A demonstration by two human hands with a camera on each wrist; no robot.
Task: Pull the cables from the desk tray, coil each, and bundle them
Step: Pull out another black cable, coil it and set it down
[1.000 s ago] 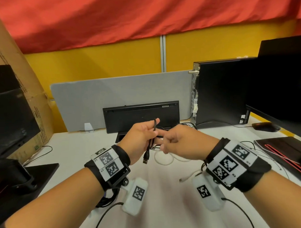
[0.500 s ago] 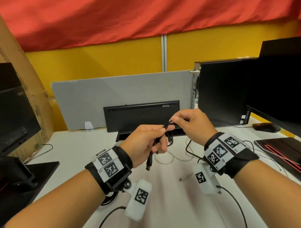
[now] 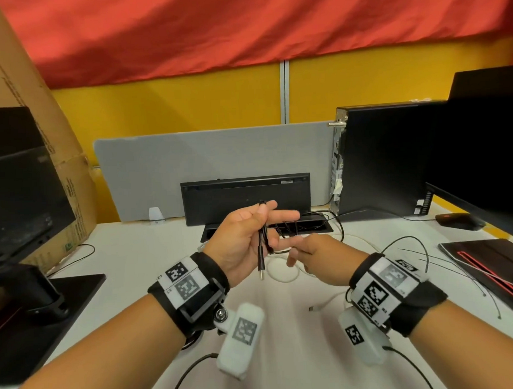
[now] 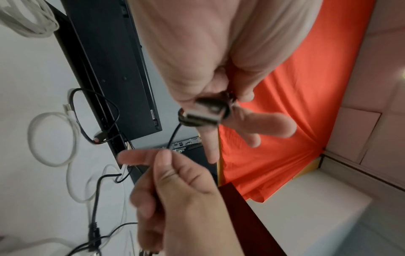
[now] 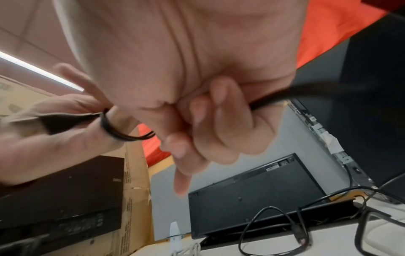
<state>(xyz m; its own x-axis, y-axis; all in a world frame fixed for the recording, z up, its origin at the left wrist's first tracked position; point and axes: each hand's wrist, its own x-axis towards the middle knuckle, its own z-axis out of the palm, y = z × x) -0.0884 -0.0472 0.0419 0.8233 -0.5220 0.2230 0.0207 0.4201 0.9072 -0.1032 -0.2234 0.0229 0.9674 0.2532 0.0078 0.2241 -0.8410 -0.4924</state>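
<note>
Change: right hand [image 3: 312, 258] has dropped from the cable's far end to just right of the left hand [image 3: 242, 238].
Desk [image 3: 283, 324]: white; desk tray [image 3: 266, 229] at far centre.
Left hand: grasping folded black USB cable [image 3: 262, 240], plug hanging.
Right hand: fingers curled around the cable's trailing strand.

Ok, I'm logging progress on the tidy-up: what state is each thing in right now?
Thin black USB cable: partly coiled, loops pinched in left hand.
Right hand: gripping the cable's free run.
White round cable: loose on desk.
Black desk tray: open, cables inside.
</note>
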